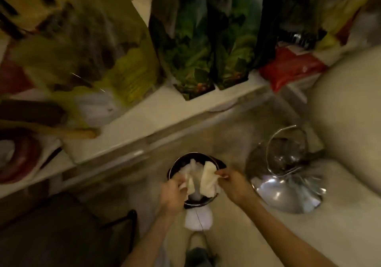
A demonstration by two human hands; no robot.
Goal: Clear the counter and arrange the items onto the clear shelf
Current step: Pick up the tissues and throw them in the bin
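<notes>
A dark round pot [216, 162] sits low in the middle of the view, with a white cloth [207, 179] bunched inside it. My left hand [173, 192] grips the cloth's left side. My right hand [232, 183] pinches the cloth's right edge between fingers and thumb. A white shelf [156, 120] runs across above the pot, holding upright packets. The picture is blurred by motion.
On the shelf stand yellow-green bags [115, 46], dark green leafy packets [206, 46] and a red packet [288, 66]. A shiny metal lid with a wire handle [286, 176] lies to the right of the pot. A dark red ring [24, 159] sits at the left.
</notes>
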